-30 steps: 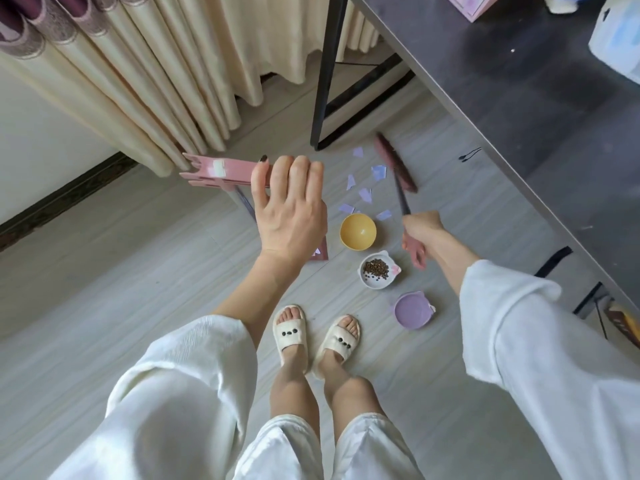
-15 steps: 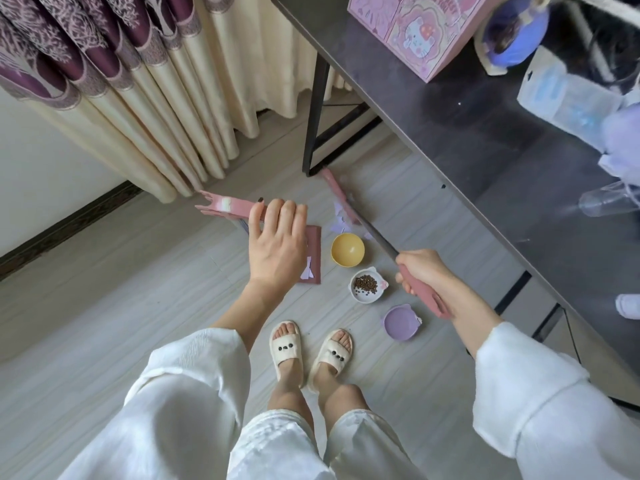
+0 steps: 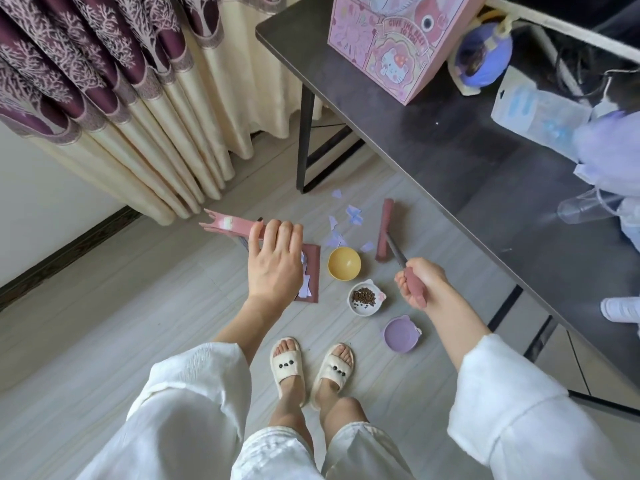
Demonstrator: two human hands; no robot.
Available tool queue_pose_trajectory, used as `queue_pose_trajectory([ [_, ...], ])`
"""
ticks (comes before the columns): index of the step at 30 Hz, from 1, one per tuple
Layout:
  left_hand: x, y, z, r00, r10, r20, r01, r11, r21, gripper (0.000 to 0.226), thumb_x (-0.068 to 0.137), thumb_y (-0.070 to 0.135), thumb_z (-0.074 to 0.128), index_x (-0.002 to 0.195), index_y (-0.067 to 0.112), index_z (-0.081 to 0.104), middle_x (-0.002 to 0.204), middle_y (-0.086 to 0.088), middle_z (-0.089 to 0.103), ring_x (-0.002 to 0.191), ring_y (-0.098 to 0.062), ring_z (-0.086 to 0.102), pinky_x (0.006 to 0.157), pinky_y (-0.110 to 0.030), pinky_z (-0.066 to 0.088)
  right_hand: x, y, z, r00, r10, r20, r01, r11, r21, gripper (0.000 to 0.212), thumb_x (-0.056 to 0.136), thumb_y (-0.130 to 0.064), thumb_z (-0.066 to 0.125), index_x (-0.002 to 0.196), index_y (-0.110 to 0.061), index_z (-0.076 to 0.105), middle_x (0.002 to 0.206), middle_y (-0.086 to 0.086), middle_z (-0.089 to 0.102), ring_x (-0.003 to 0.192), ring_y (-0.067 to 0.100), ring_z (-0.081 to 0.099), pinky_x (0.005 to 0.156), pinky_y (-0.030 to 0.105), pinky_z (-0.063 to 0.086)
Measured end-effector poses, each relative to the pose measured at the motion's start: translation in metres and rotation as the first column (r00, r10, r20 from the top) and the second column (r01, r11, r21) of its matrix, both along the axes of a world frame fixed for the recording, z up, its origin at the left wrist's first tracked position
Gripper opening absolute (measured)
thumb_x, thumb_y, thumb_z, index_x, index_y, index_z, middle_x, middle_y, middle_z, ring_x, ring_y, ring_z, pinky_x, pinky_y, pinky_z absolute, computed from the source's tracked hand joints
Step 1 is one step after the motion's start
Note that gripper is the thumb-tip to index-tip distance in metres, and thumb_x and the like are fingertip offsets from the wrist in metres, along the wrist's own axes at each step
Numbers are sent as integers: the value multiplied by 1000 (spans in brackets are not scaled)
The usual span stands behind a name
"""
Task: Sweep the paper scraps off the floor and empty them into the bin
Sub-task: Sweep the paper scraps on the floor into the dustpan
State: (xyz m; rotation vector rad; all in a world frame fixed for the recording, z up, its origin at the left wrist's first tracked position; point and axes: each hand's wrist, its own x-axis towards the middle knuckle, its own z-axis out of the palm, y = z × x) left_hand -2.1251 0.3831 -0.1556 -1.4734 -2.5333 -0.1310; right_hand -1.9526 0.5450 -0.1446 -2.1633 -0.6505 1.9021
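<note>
Several pale purple paper scraps lie on the grey floor near the black table leg. My right hand grips the pink handle of a broom whose dusty-pink head rests on the floor just right of the scraps. My left hand holds the pink top handle of an upright dustpan. Its dark pink pan sits on the floor with a few scraps inside, partly hidden by my hand. No bin is visible.
A yellow bowl, a white bowl of brown pellets and a purple dish stand on the floor between pan and broom. A black table with a pink box stands to the right. Curtains hang at the back left.
The broom head has swung from the left of the scraps to their right side, now standing upright on the floor. The view tilted up. My left hand stayed on the dustpan handle.
</note>
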Motion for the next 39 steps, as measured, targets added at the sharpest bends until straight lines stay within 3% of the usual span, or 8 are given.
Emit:
queue_pose_trajectory([
  [8,-4,5,3,1000,7,-2,-7,1000,-25,37,71,8,39,102,6,60,94,-7,60,96,-31,56,101,-43,29,6,4,-11,966,-192,-175,177,979,-100,29,87,0,18,69,-20,31,64,8,16,21,7,36,26,9,29],
  [12,-3,8,0,1000,15,-17,-15,1000,-11,34,74,6,45,104,7,60,95,-7,61,97,-30,56,102,-44,30,5,6,-3,919,-202,-339,145,972,-188,22,77,2,26,70,-17,34,43,1,39,24,3,38,25,9,28],
  [14,-3,9,-1,1000,16,-19,-16,1000,-11,33,73,5,47,104,7,60,95,-7,61,97,-30,56,102,-44,30,7,9,0,907,-207,-366,143,971,-194,25,84,0,24,70,-17,34,38,-3,40,24,1,37,26,7,27],
  [20,-3,12,2,1000,7,-11,-8,999,-44,36,73,7,42,104,6,60,95,-8,60,96,-31,56,101,-44,30,17,15,11,963,-107,-246,89,993,-82,26,95,-7,26,72,-14,37,47,1,42,26,4,37,27,9,29],
  [24,-7,13,4,1000,-2,-23,1,999,-52,34,74,8,44,104,7,61,94,-7,61,94,-31,57,100,-43,29,6,20,9,992,121,26,-122,991,49,21,92,-5,32,72,-10,38,58,8,40,26,10,34,30,9,29],
  [28,-12,10,4,999,-19,-37,17,999,-44,34,72,6,55,105,7,61,96,-7,63,94,-30,57,100,-43,28,-15,24,2,918,347,194,-360,932,37,27,91,4,29,67,-6,37,52,12,41,20,13,34,31,6,27],
  [34,-17,11,8,1000,-17,19,19,996,-83,39,71,12,60,110,8,61,102,-7,63,102,-30,57,102,-43,25,-49,31,2,808,568,158,-570,821,-40,22,95,-9,42,73,-12,40,65,5,44,50,13,41,31,8,35],
  [39,-27,6,15,1000,-3,30,7,992,-129,56,61,6,67,116,18,62,108,-14,61,111,-33,51,101,-51,20,-50,41,18,784,603,148,-603,796,-50,24,95,-12,41,71,-11,41,62,3,45,27,9,43,30,6,32],
])
